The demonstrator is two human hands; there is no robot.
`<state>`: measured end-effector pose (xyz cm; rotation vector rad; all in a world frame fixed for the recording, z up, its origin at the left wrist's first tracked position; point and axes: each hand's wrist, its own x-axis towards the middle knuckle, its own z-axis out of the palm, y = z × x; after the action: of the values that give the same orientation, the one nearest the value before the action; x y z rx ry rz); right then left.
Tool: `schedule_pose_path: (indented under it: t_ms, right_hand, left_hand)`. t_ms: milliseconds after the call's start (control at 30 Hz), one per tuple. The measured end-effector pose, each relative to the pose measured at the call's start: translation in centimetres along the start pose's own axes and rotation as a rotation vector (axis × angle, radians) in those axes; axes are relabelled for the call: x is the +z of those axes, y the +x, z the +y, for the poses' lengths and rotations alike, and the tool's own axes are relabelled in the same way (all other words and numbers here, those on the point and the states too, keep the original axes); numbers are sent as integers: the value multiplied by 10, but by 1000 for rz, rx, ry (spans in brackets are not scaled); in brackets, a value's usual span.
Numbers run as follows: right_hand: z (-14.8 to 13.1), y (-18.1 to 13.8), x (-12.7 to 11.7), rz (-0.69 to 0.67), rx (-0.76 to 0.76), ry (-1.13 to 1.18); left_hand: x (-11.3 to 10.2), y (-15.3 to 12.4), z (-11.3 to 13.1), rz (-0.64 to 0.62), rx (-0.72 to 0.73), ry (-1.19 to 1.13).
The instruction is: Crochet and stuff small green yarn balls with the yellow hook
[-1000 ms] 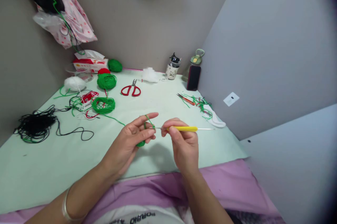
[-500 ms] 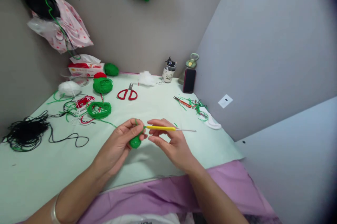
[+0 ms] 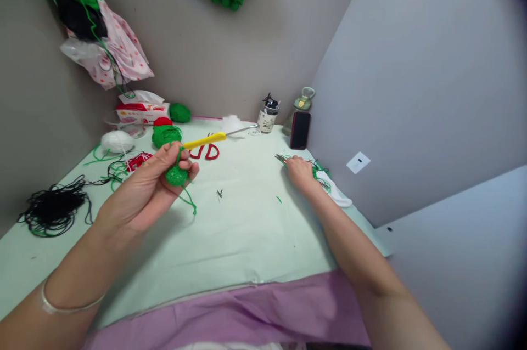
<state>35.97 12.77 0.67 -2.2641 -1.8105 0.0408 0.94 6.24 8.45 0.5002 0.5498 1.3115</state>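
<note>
My left hand (image 3: 154, 174) is raised over the left half of the table, fingers closed on a small round green crochet piece (image 3: 176, 175). A crochet hook with a yellow handle (image 3: 208, 140) sticks out from the same grip, its metal end pointing right. A green yarn tail (image 3: 190, 203) dangles below. On the right, my right hand (image 3: 300, 171) rests on the table, its fingers closed over the small thread snips (image 3: 280, 158); their blades show left of the fingers, and the handles are hidden. Green yarn scraps (image 3: 323, 177) lie beside that hand.
Red-handled scissors (image 3: 212, 151) lie partly behind the hook. Green yarn (image 3: 167, 135), white yarn (image 3: 117, 141) and a black yarn tangle (image 3: 53, 210) sit at left, near a tissue box (image 3: 142, 113). A cup (image 3: 267, 119), a phone (image 3: 300, 130) and a bottle (image 3: 303, 100) stand at back right.
My right hand has left the crochet piece and moved right and away from me onto the thread snips. My left hand has moved left and up with the crochet piece and hook.
</note>
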Motion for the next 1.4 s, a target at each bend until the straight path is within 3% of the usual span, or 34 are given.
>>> schedule_pose_path:
  t_ms: [133, 300, 400, 533, 667, 800, 933, 1400]
  right_hand:
    - [12, 4, 9, 45, 3, 65]
    - [16, 12, 1, 79, 17, 230]
    - [4, 12, -7, 54, -17, 378]
    - [-32, -9, -15, -27, -182, 608]
    - [-73, -41, -26, -202, -388, 766]
    - [-97, -59, -35, -520, -599, 998]
    - [-105, -64, -37, -645, -619, 1010]
    - [-116, -66, -41, -596, -682, 891]
  left_hand:
    - [9, 0, 8, -15, -25, 11]
    - [16, 2, 14, 7, -5, 87]
    - [16, 3, 14, -2, -9, 105]
    - [13, 7, 9, -35, -16, 98]
    - [11, 11, 4, -75, -58, 100]
    - [11, 12, 1, -74, -66, 113]
    - [12, 13, -1, -17, -52, 149]
    - [6, 20, -11, -64, -68, 170]
